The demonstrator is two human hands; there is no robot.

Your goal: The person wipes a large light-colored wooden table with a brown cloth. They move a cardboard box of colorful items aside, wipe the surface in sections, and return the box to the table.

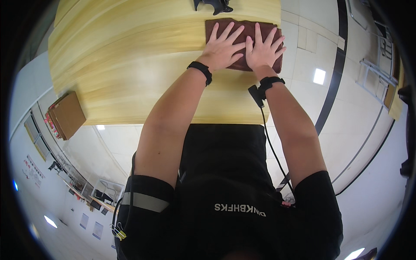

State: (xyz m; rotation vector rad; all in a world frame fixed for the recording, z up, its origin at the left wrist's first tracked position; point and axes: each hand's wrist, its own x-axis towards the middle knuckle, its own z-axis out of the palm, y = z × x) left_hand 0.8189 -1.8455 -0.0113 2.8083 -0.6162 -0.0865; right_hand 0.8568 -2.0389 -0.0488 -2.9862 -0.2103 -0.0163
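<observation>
A dark brown, flat piece of folded fabric or leather [241,63] lies on the yellow wooden table [125,60], near its right edge. My left hand [220,50] rests flat on the left half of the brown piece with fingers spread. My right hand [263,51] lies flat on its right half, fingers spread, thumb close beside my left hand's fingers. Both hands press palm-down and hold nothing. I wear a black band on each wrist, and a cable runs down from the one on my right.
A black object [213,6] sits at the top edge beyond the brown piece. A cardboard box [67,113] stands at the table's left near corner. Pale tiled floor lies to the right, with metal frames [375,78] farther off.
</observation>
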